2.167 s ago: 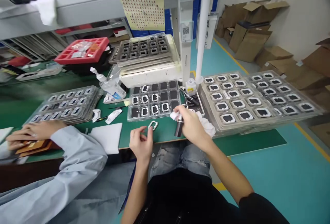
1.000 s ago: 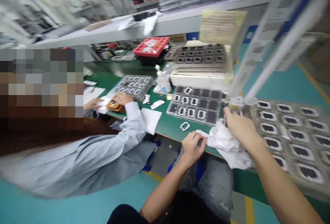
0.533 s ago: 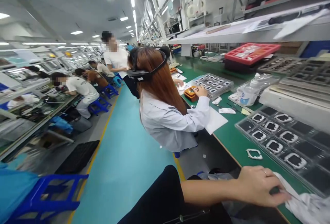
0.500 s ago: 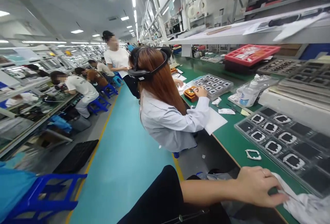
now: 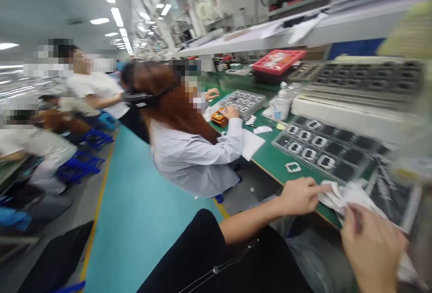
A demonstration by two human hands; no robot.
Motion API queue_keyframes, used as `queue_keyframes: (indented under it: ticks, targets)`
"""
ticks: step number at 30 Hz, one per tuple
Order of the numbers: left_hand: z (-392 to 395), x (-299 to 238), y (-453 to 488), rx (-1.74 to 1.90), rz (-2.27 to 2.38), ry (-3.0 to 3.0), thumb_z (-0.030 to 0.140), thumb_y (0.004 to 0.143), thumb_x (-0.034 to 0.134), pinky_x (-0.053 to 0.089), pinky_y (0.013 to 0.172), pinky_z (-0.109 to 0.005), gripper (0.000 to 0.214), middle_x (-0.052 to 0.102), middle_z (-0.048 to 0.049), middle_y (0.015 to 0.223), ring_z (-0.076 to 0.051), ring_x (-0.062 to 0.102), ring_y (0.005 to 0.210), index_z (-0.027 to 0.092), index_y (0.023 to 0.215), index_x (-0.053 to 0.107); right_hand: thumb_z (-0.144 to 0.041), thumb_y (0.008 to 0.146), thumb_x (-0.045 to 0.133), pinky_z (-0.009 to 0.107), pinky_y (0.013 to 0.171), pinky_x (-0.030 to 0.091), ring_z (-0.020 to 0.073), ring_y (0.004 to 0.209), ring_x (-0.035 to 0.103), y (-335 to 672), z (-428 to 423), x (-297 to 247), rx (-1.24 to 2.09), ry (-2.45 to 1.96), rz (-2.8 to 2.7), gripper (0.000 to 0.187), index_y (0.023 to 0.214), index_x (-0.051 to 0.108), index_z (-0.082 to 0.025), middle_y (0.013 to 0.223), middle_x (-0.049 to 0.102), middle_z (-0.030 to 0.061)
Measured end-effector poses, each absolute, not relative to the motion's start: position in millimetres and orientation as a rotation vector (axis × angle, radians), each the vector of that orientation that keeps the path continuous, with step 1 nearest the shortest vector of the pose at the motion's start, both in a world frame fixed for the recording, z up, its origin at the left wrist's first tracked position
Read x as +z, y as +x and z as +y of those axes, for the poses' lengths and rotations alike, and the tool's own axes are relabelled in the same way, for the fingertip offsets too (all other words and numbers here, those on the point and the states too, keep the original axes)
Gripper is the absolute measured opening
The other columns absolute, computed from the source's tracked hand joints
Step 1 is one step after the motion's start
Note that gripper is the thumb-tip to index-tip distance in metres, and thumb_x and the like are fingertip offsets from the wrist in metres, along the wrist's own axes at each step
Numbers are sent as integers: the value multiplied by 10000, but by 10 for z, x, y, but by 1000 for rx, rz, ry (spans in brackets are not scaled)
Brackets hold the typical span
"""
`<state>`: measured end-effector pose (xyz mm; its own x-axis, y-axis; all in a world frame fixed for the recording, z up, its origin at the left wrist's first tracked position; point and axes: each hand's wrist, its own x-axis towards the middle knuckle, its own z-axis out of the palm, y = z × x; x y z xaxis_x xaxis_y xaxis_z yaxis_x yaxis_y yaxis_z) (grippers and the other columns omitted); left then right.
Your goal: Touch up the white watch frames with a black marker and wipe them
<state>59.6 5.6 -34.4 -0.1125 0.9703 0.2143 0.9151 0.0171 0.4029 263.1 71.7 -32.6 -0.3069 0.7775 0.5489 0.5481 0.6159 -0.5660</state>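
Note:
My left hand (image 5: 299, 195) rests at the near edge of the green bench (image 5: 270, 160) and pinches the end of a crumpled white cloth (image 5: 340, 194). At the lower right my right hand (image 5: 373, 248) closes on the other part of the same cloth. A small loose white frame part (image 5: 292, 167) lies on the mat just beyond my left hand. Behind it sits a clear tray (image 5: 324, 146) of dark pockets, several holding white frame parts. The picture is blurred by motion.
A co-worker in a pale coat (image 5: 192, 153) sits at the bench to my left with hands on an orange piece (image 5: 220, 116) beside a parts tray (image 5: 243, 101). A spray bottle (image 5: 281, 104), red tray (image 5: 278, 61) and stacked trays (image 5: 357, 86) stand further back. Other people sit across the teal aisle (image 5: 141, 221).
My view has swung from the aisle back right toward the bench. My right hand has come into view on the cloth. My left hand still holds the cloth's end.

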Motion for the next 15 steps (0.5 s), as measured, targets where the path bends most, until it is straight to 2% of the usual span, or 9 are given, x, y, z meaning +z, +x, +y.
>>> queue_keyframes:
  ticks: [3,5,8,10,12,13,15]
  targets:
    - [-48,-195,551,742,2058,1929,176,1052,590,663,896,-348,734,747,-66,1207,-221,762,1012,331,1768,561,-469,1075,611,569,828,670,406,933,860,2725,538,90,318,-1035,-1914,213,1128,725,-297,1037,863,137]
    - [-42,-106,540,964,1911,1915,159,1046,580,636,921,-348,715,706,-55,1091,-203,715,930,247,1755,568,-469,1093,642,489,805,661,341,885,845,2751,459,411,349,-1072,-1793,224,1164,723,-273,1012,853,115]
    - [16,142,594,1421,1646,1912,387,1045,739,615,837,-370,643,674,-61,1048,-208,640,865,185,1648,650,-437,1122,637,451,780,646,288,852,796,2760,454,896,429,-1005,-1735,177,1168,703,-279,994,808,86]
    - [85,417,643,1588,1448,1965,547,1033,811,612,826,-377,625,684,-84,1111,-227,646,937,222,1559,715,-422,1137,643,420,720,616,251,809,753,2762,511,1200,546,-945,-1737,139,1174,683,-295,1002,779,65]
    - [191,734,674,1614,1279,2077,683,923,911,632,893,-419,782,696,-123,1267,-273,676,1088,256,1549,717,-428,1142,661,368,619,545,199,703,672,2769,589,1477,665,-862,-1738,127,1148,663,-302,922,724,22]
    - [259,888,680,1601,1223,2132,698,894,934,639,948,-446,811,693,-143,1353,-300,684,1182,263,1542,715,-447,1138,685,345,579,507,173,645,615,2779,631,1603,726,-828,-1748,148,1137,659,-301,860,684,-3]
    - [418,1165,680,1545,1159,2231,593,967,899,635,1030,-473,673,691,-160,1487,-324,687,1320,270,1524,706,-504,1101,773,303,497,422,132,561,509,2823,704,1830,882,-756,-1783,237,1113,662,-294,766,608,-42]
